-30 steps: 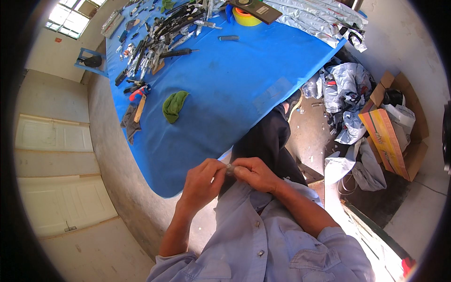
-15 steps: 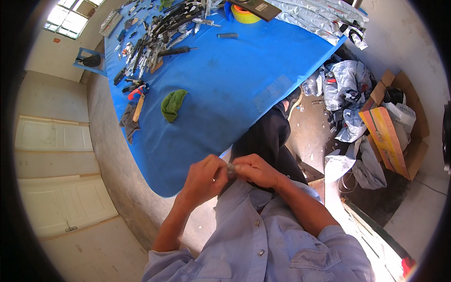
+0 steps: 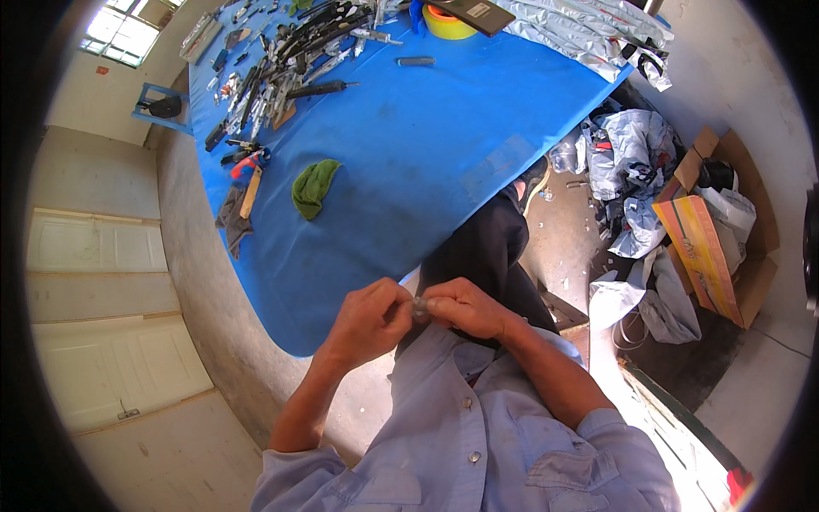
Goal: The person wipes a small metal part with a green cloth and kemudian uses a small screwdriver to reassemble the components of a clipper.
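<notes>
- Little has moved over the past second: the person's left forearm (image 3: 309, 401) has swung slightly outward, while both hands stay together, worrying at the same small grey piece (image 3: 419, 306).
- Lettering, from where I stand: the dark flat object (image 3: 479, 14) at the worktop's far edge bears a pale label, too small to read; printed marks show on the orange-yellow side of the open carton (image 3: 701, 256), past the right edge.
- That small grey piece sits in the air by the near end of the blue worktop (image 3: 384, 171), over the lap, right of its rounded near corner. Fingers cover most of it, so I can't tell which way it points or how its long axis lies.
- Left hand (image 3: 368, 317): thumb and forefinger closed in a pinch on the piece's left side.
- Right hand (image 3: 465, 308): fingers curled, thumb and forefinger pinching its right side.
- Nearest on the worktop, toward the left edge, lies a crumpled green cloth (image 3: 314, 189); a grey cloth (image 3: 234, 220) droops over that edge.
</notes>
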The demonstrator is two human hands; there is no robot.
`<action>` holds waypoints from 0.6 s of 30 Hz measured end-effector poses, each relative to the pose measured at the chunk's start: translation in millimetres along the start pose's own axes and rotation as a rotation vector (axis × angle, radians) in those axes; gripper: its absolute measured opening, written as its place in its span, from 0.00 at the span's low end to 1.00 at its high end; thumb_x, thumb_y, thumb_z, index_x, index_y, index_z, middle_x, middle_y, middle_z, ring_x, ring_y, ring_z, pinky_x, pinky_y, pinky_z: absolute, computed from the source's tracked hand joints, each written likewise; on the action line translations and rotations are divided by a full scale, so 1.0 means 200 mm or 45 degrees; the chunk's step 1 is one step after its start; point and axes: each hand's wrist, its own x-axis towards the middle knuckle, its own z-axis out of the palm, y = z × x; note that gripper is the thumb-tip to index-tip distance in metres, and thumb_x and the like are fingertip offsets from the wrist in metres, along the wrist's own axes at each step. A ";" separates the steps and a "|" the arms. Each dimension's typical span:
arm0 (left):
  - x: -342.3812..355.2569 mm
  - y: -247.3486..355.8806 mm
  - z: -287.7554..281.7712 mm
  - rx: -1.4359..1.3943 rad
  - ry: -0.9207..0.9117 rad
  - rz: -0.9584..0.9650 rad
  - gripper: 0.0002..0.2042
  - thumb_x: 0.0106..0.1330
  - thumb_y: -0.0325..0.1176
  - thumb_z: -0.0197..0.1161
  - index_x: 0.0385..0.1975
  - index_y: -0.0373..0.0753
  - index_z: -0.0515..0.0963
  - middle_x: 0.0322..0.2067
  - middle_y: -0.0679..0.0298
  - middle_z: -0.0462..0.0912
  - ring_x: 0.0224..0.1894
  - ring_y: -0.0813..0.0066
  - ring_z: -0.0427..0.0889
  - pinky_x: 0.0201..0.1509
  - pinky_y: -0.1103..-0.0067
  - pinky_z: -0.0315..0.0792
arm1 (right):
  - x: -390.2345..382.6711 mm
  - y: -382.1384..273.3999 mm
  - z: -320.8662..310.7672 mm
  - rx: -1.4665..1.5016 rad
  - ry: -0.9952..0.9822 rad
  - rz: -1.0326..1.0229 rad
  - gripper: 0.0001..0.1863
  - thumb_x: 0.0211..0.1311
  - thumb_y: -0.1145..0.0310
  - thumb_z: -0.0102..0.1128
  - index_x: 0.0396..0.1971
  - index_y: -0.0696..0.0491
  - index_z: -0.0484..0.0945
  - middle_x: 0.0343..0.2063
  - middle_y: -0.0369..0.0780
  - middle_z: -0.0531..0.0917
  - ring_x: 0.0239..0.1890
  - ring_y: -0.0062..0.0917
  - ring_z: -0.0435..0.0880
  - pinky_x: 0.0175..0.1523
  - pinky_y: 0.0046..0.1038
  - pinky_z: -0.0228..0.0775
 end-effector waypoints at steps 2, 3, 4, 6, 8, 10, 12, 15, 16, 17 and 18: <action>0.00 0.00 0.00 0.032 0.003 0.033 0.05 0.65 0.16 0.65 0.33 0.32 0.78 0.29 0.60 0.83 0.25 0.74 0.84 0.29 0.77 0.76 | 0.00 0.01 0.00 0.074 0.010 0.035 0.17 0.79 0.63 0.52 0.38 0.58 0.85 0.22 0.30 0.74 0.25 0.13 0.68 0.32 0.23 0.60; 0.00 0.00 0.00 0.007 -0.004 0.009 0.04 0.65 0.16 0.66 0.33 0.32 0.79 0.29 0.60 0.83 0.26 0.74 0.84 0.29 0.77 0.76 | 0.01 0.01 0.01 0.111 0.015 0.053 0.17 0.79 0.64 0.52 0.38 0.58 0.86 0.21 0.30 0.73 0.24 0.12 0.67 0.30 0.22 0.58; 0.00 0.00 0.00 -0.018 -0.010 -0.015 0.04 0.66 0.17 0.66 0.33 0.32 0.79 0.29 0.60 0.83 0.26 0.74 0.84 0.30 0.77 0.76 | 0.01 0.01 0.00 0.117 0.010 0.048 0.17 0.79 0.63 0.52 0.38 0.59 0.86 0.21 0.30 0.74 0.24 0.13 0.67 0.30 0.22 0.58; 0.01 0.01 -0.01 -0.076 0.005 -0.063 0.03 0.66 0.18 0.67 0.34 0.32 0.81 0.30 0.60 0.84 0.27 0.75 0.84 0.31 0.78 0.76 | 0.01 0.00 0.00 0.124 0.002 0.038 0.18 0.80 0.63 0.52 0.40 0.59 0.87 0.21 0.31 0.74 0.23 0.13 0.68 0.29 0.22 0.58; 0.02 0.03 -0.02 -0.138 0.043 -0.113 0.02 0.67 0.19 0.69 0.36 0.32 0.83 0.31 0.60 0.86 0.28 0.77 0.84 0.32 0.78 0.76 | 0.00 0.00 -0.01 0.168 0.016 0.042 0.19 0.80 0.62 0.51 0.40 0.60 0.86 0.21 0.31 0.75 0.23 0.13 0.68 0.29 0.22 0.58; 0.00 0.04 -0.02 -0.178 0.089 -0.164 0.02 0.68 0.20 0.69 0.38 0.32 0.85 0.32 0.60 0.87 0.29 0.77 0.84 0.33 0.79 0.77 | 0.00 0.00 -0.02 0.195 0.031 0.045 0.19 0.80 0.62 0.51 0.40 0.61 0.86 0.21 0.31 0.75 0.23 0.14 0.69 0.29 0.22 0.58; -0.02 0.04 -0.02 -0.187 0.132 -0.211 0.03 0.69 0.20 0.70 0.39 0.32 0.86 0.33 0.60 0.88 0.31 0.78 0.85 0.35 0.80 0.77 | 0.00 0.00 -0.02 0.205 0.046 0.051 0.20 0.80 0.61 0.51 0.41 0.61 0.86 0.21 0.32 0.75 0.23 0.14 0.69 0.29 0.22 0.59; -0.04 0.06 0.01 -0.160 0.195 -0.249 0.04 0.68 0.20 0.70 0.41 0.32 0.87 0.34 0.61 0.89 0.32 0.78 0.86 0.36 0.81 0.79 | 0.01 0.02 -0.01 0.214 0.049 0.046 0.19 0.80 0.61 0.51 0.41 0.61 0.86 0.22 0.32 0.75 0.24 0.14 0.70 0.30 0.22 0.60; -0.05 0.06 0.03 -0.157 0.215 -0.244 0.05 0.68 0.20 0.70 0.41 0.32 0.88 0.34 0.60 0.89 0.32 0.78 0.87 0.37 0.81 0.79 | 0.01 0.02 -0.01 0.202 0.055 0.049 0.19 0.80 0.62 0.50 0.41 0.61 0.86 0.22 0.32 0.75 0.24 0.14 0.70 0.31 0.22 0.60; -0.05 0.06 0.04 -0.154 0.237 -0.238 0.05 0.68 0.20 0.70 0.41 0.32 0.88 0.35 0.60 0.90 0.33 0.78 0.87 0.37 0.81 0.80 | 0.01 0.02 -0.01 0.189 0.062 0.051 0.19 0.81 0.62 0.50 0.41 0.61 0.86 0.22 0.32 0.75 0.25 0.14 0.70 0.31 0.22 0.61; -0.06 0.06 0.05 -0.160 0.237 -0.228 0.05 0.68 0.19 0.71 0.41 0.32 0.88 0.35 0.60 0.90 0.33 0.77 0.88 0.37 0.81 0.80 | 0.01 0.02 -0.01 0.176 0.069 0.054 0.19 0.81 0.62 0.50 0.41 0.61 0.86 0.23 0.32 0.76 0.25 0.14 0.70 0.32 0.22 0.61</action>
